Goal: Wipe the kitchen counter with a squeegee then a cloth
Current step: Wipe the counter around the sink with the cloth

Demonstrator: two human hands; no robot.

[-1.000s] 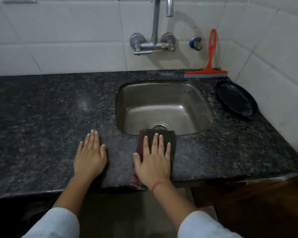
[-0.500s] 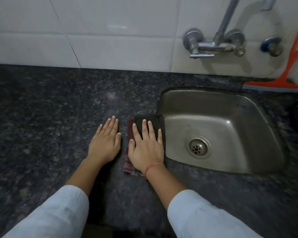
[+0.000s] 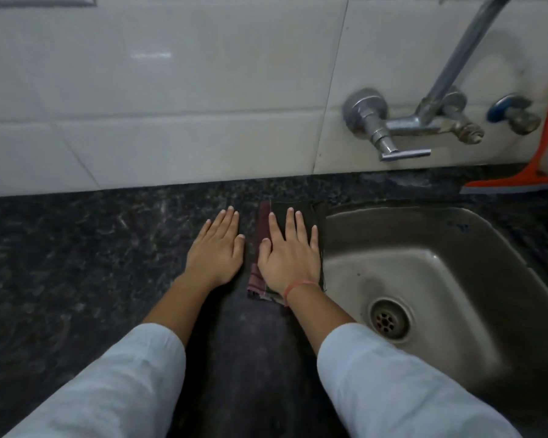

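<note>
Spreading across most of the view, the dark speckled granite bench point(image 3: 76, 263) ran back to a wall of glossy white tiles point(image 3: 171, 90). To the right sat the stainless steel sink point(image 3: 424, 235), its drain uncovered, with the chrome wall tap point(image 3: 389, 128) above it. The orange-red plastic squeegee point(image 3: 544, 172) stood propped against the tiles at the far right, behind the sink and well away from both hands.

The folded dark cloth with a maroon edge point(image 3: 263, 222) lay flat on the bench just beside the sink's left rim, close to the back wall. A second earlier it had been at the front lip of the bench, in front of the sink. It had since been slid left round the corner and pushed away from the person, up along the rim.

The right hand point(image 3: 290, 260) pressed down on the cloth, its fingers point(image 3: 290, 222) straight and slightly spread, gripping nothing. The left hand point(image 3: 217, 251) had travelled alongside and rested palm-down on bare stone just left of the cloth, its fingers point(image 3: 228, 221) straight and close together.

Between the white sleeves point(image 3: 108, 390) a smoother, darker band marked the stone behind the cloth. With the squeegee set aside, I judged the cloth stage well under way. The broad stretch of bench to the left probably remained to be wiped.
</note>
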